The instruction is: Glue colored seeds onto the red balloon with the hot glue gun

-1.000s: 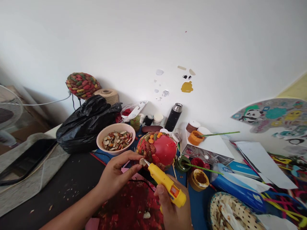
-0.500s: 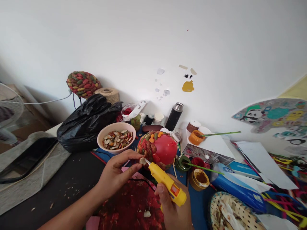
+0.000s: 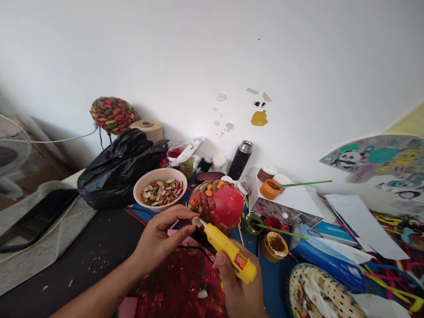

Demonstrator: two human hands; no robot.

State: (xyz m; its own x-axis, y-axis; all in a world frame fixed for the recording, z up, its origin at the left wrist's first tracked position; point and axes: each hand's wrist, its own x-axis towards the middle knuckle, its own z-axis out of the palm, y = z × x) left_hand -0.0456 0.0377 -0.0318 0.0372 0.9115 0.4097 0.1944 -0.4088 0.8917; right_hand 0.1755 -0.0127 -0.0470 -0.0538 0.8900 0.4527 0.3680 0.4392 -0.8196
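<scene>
My left hand (image 3: 158, 238) pinches a small pale seed (image 3: 196, 221) between thumb and fingers. My right hand (image 3: 236, 289) grips a yellow glue gun (image 3: 228, 251) whose nozzle touches that seed. Just behind them stands a red balloon (image 3: 227, 204), its left side covered with glued red, green and orange seeds. A pink bowl (image 3: 139, 191) of mixed coloured seeds sits to the left of the balloon.
A black plastic bag (image 3: 115, 170), twine spool (image 3: 149, 129) and seed-covered ball (image 3: 112, 115) stand at the back left. Paint pots (image 3: 274, 245) with brushes, a black flask (image 3: 240, 160), a blue box (image 3: 318, 251), papers and a woven basket (image 3: 298, 287) crowd the right. A fan (image 3: 11, 150) is far left.
Both hands stay almost still, glue gun tip against the seed; the view has shifted slightly.
</scene>
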